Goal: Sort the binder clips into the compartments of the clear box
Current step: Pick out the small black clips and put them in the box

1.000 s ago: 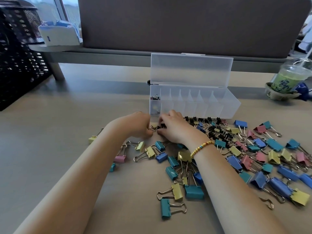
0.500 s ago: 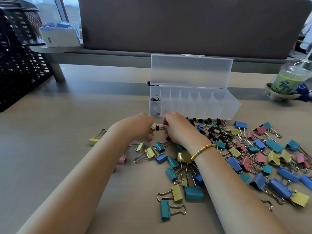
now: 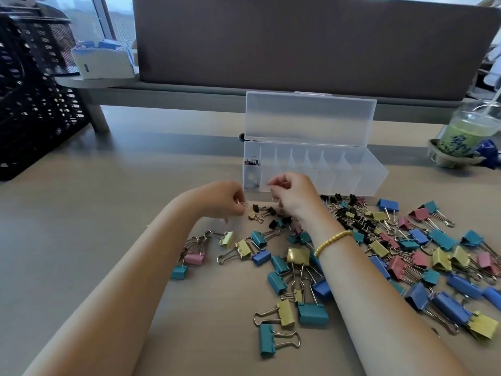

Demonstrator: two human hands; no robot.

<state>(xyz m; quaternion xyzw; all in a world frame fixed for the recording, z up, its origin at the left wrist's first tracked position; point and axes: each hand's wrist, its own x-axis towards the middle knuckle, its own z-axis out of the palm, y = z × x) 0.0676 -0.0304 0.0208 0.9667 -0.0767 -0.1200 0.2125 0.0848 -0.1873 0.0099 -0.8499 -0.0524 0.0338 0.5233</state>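
Observation:
The clear box [image 3: 349, 175] stands open on the table, its lid upright behind it. Its leftmost compartment holds a few small binder clips [image 3: 252, 161]; the other compartments look bare. My left hand [image 3: 223, 199] hovers just left of the box front, fingers curled, pinching a small clip by its silver wire handles [image 3: 243, 204]. My right hand [image 3: 294, 196] is raised in front of the box's left end. Its thumb and forefinger are pinched together on what looks like a small clip, mostly hidden. Small black clips [image 3: 271, 211] lie between the hands.
Many larger clips in blue, teal, yellow and pink [image 3: 298, 256] are spread over the table from the centre to the right edge. An iced green drink [image 3: 466, 131] stands at the far right, a black mesh basket [image 3: 32, 109] at the far left, and a grey partition [image 3: 298, 44] behind the box.
Both hands have lifted off the pile of small clips. My right hand rose toward the box's left end, and my left hand drew slightly away to the left.

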